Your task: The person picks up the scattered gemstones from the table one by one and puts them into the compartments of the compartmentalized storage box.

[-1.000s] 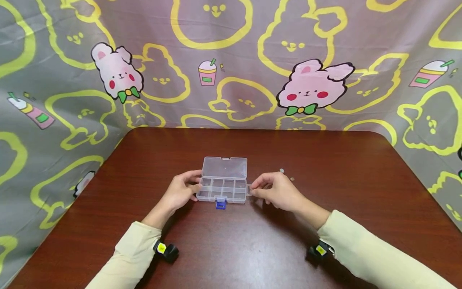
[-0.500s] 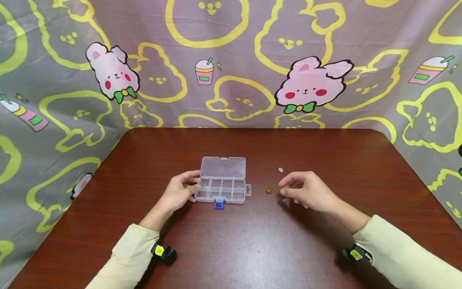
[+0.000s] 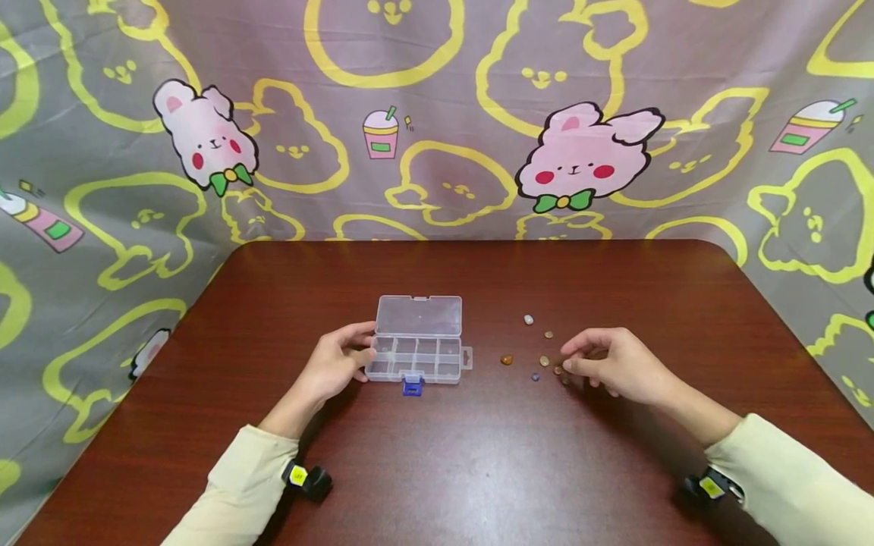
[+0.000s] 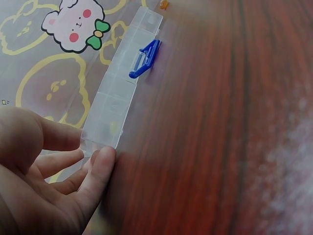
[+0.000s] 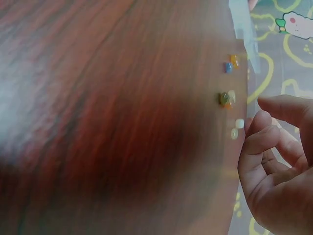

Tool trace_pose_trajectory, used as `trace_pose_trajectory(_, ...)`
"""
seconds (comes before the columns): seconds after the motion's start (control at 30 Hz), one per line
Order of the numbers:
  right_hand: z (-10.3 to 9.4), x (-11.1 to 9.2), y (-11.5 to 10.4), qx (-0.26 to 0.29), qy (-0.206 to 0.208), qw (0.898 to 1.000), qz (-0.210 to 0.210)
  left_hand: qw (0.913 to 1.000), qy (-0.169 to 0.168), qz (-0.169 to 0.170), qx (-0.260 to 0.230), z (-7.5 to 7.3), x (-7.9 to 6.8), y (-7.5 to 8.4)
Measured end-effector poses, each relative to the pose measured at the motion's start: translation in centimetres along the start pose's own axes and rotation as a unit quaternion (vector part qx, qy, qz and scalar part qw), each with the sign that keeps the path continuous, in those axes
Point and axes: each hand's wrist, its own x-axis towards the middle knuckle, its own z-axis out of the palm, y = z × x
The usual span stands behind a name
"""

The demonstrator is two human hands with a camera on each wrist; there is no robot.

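Note:
A clear plastic compartment box (image 3: 414, 358) stands on the table with its lid (image 3: 419, 315) raised at the back and a blue latch (image 3: 413, 386) hanging at the front. My left hand (image 3: 336, 358) holds its left end, thumb in front and fingers behind, as the left wrist view confirms. Right of the box lie several small beads or stones: an amber one (image 3: 507, 359), a white one (image 3: 529, 320), a blue one (image 3: 536, 377) and some brownish ones (image 3: 544, 361). My right hand (image 3: 617, 364) hovers beside the brownish ones, fingers loosely bent, nothing visible between thumb and forefinger.
The dark red-brown wooden table (image 3: 437, 470) reaches back to a patterned cloth (image 3: 451, 114) that hangs behind and at both sides. A clear hanging tab (image 3: 467, 358) sticks out from the box's right end. Each wrist wears a small black camera (image 3: 317, 483).
My right hand has moved right, from the box's right end to the scattered beads, uncovering the amber, blue and brownish ones. The left hand stays on the box.

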Motion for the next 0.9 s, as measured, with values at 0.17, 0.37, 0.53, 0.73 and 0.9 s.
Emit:
trace_pose_trajectory(0.17, -0.4, -0.3, 0.4, -0.010, 0.002, 1.000, -0.003, 1.0000, -0.001, 0.002, -0.006, -0.1, 0.0, 0.0)
trace_pose_trajectory(0.37, -0.5, -0.8, 0.8, -0.011, -0.008, 1.000, -0.005, 0.9997, -0.008, 0.014, -0.020, -0.1, -0.2, 0.1)
trace_pose_trajectory(0.53, 0.1, -0.9, 0.9, -0.015, 0.005, 1.000, -0.007, 0.9997, -0.006, 0.012, -0.020, -0.1, -0.3, 0.3)
trace_pose_trajectory(0.73, 0.9, -0.9, 0.7, -0.053, 0.032, 0.998, -0.013, 0.9999, -0.007, 0.006, -0.013, 0.0, -0.3, 0.3)
trace_pose_trajectory(0.9, 1.3, -0.8, 0.8, -0.078, 0.040, 0.996, -0.013, 0.9999, -0.006, 0.000, -0.011, 0.0, -0.1, 0.2)
